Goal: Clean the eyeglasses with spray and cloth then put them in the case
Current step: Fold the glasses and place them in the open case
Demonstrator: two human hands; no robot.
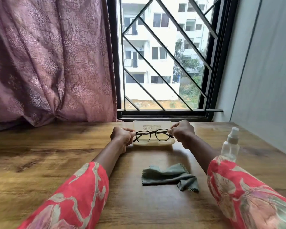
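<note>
Black-framed eyeglasses [153, 135] are held just above an open, pale translucent case [153, 142] at the far middle of the wooden table. My left hand [121, 137] pinches the frame's left end and my right hand [182, 132] pinches its right end. The case lid [151, 125] stands up behind the glasses with printed text on it. A crumpled grey-green cloth [170, 176] lies on the table nearer to me, between my forearms. A clear spray bottle [230, 145] with a white cap stands upright to the right, just past my right forearm.
The wooden table [40, 154] reaches a barred window [163, 55] behind the case. A mauve patterned curtain [48, 60] hangs at the left and drapes onto the table's far edge. A grey wall [262, 71] borders the right side.
</note>
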